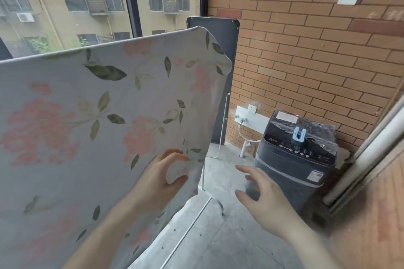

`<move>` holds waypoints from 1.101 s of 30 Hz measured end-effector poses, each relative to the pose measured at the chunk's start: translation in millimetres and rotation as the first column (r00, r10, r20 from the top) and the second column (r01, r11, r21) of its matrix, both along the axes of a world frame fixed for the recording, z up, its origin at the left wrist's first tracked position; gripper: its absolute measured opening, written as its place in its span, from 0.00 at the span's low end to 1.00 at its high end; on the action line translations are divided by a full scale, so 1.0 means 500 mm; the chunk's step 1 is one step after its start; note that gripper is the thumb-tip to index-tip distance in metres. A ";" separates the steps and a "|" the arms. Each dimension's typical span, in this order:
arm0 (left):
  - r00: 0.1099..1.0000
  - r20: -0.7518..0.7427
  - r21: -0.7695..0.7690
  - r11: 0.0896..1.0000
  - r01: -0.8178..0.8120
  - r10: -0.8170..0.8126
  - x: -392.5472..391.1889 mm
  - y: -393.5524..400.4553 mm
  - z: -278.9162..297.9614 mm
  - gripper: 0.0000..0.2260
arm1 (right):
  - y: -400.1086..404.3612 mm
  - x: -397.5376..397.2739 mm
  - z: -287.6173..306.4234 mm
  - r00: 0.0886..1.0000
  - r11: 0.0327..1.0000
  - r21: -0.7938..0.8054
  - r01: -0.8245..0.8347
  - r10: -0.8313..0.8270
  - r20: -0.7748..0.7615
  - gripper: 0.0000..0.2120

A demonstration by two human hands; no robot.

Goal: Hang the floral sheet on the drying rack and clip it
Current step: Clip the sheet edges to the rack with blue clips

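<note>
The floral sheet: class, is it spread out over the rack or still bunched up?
Spread out. The floral sheet hangs flat over the rack's top bar, its pattern smooth; only the top right corner curls over.

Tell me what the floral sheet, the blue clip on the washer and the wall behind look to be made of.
Floral sheet: thin woven fabric, probably cotton, matte; it drapes softly and its corner curls.
Blue clip: likely moulded plastic, smooth with a slight sheen.
Wall: orange brick or brick-look tile with pale mortar lines, dull finish; which one cannot be told from here.
</note>
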State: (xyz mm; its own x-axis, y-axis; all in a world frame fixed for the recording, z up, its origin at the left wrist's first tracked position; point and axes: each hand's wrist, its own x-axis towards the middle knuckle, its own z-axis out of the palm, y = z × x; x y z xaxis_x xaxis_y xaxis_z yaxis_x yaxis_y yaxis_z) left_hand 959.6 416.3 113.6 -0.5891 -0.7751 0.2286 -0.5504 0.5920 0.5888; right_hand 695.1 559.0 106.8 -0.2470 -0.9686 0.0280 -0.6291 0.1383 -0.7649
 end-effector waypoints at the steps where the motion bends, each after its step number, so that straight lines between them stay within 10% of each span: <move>1: 1.000 0.004 -0.007 1.000 0.024 -0.024 -0.048 -0.036 -0.002 0.15 | -0.018 -0.039 -0.003 1.000 1.000 0.007 0.028 -0.028 -0.005 0.22; 18: 0.987 0.049 0.008 0.988 0.154 -0.154 -0.800 -0.363 -0.027 0.14 | -0.311 -0.765 -0.108 0.969 0.972 0.110 0.206 -0.218 0.114 0.20; 33: 0.982 0.175 0.239 0.971 0.032 -0.075 -1.074 -0.550 -0.192 0.14 | -0.596 -1.214 -0.385 0.821 0.768 0.473 0.431 -0.552 0.147 0.28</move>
